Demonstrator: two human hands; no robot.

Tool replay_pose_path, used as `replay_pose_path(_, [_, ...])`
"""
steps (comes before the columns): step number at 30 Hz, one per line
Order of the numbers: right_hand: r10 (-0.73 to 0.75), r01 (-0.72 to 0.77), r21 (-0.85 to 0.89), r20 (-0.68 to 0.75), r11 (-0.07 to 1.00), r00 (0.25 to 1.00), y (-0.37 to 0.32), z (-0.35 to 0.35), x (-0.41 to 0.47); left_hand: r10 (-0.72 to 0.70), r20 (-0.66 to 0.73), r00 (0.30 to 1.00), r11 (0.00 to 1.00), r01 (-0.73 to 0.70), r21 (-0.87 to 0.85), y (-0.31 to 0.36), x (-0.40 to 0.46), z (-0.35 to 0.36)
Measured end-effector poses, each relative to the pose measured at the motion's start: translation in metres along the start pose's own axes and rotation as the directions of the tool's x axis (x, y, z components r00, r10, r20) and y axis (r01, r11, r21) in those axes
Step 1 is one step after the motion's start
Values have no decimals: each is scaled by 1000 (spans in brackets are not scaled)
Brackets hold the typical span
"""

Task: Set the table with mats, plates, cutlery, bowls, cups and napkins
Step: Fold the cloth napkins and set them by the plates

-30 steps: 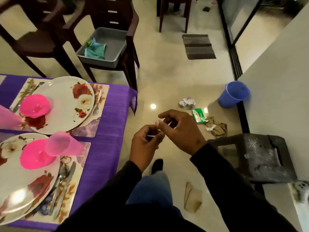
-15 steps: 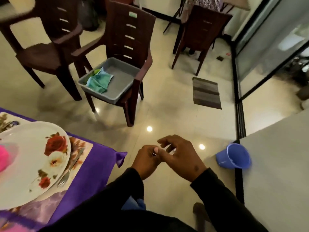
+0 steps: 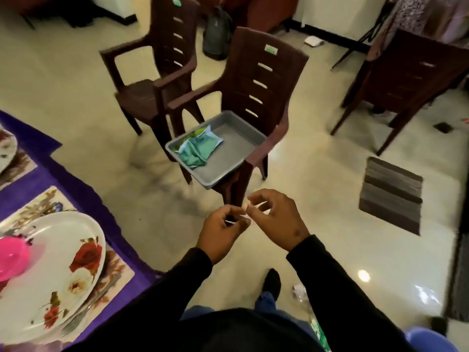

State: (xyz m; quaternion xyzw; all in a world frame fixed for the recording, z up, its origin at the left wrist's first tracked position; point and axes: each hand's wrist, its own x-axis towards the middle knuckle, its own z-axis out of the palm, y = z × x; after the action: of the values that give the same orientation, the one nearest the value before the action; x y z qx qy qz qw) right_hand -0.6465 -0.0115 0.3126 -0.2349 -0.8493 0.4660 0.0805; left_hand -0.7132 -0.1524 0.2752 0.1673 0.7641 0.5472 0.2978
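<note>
Napkins are the piece left to fetch, and both hands are away from the tabletop.

At far left the purple-clothed tabletop (image 3: 83, 199) carries floral mats (image 3: 115, 273), a flowered plate (image 3: 58, 265), a pink cup (image 3: 11, 255) and a fork (image 3: 97, 297) beside the plate, so that place looks largely laid; no napkin shows there. Ahead, a grey tray (image 3: 228, 165) on a brown chair (image 3: 256, 80) holds folded green napkins (image 3: 196, 148). Nearer the camera, the left hand (image 3: 220, 235) and right hand (image 3: 276, 219) meet over the floor, fingers (image 3: 250, 212) curled narrow, seemingly pinching something small and pale that is too blurred to name. The napkins lie beyond the fingers, apart from them, up and slightly to the left.
</note>
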Motion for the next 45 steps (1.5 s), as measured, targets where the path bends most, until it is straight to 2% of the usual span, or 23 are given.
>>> replay_pose_path(8, [-123,126,5,258,992,958,15,-30,132,-127,-296,947,992,121,-38,17,78,4])
replay_pose_path(13, [-97,90,38,458,995,883,18,-10,185,-227,-302,926,974,213,-78,3,111,1])
replay_pose_path(18, [-21,66,-57,579,996,815,27,20,245,-260,-340,904,966,238,-104,-10,177,-26])
replay_pose_path(23, [111,1,-184,601,983,792,32,57,309,-419,-294,859,908,407,-104,-40,264,-72])
replay_pose_path(28, [194,-9,-283,633,959,750,26,107,373,-469,-236,851,866,496,70,-83,339,-116])
replay_pose_path(31, [239,-96,-254,625,962,743,32,142,410,-499,-182,847,822,530,210,-109,381,-141])
replay_pose_path(33, [290,-154,-264,618,952,731,43,163,431,-541,-207,815,778,579,245,-128,410,-155])
replay_pose_path(36, [338,-154,-327,636,932,694,64,190,459,-561,-281,778,722,627,294,-157,449,-169])
replay_pose_path(41, [413,-169,-393,695,904,589,99,236,491,-587,-344,733,657,680,326,-190,499,-177])
replay_pose_path(43, [433,-163,-418,710,894,555,111,250,503,-590,-334,735,647,678,350,-200,514,-174])
replay_pose_path(45, [441,-179,-416,706,892,555,117,261,512,-578,-300,759,638,650,413,-213,524,-171])
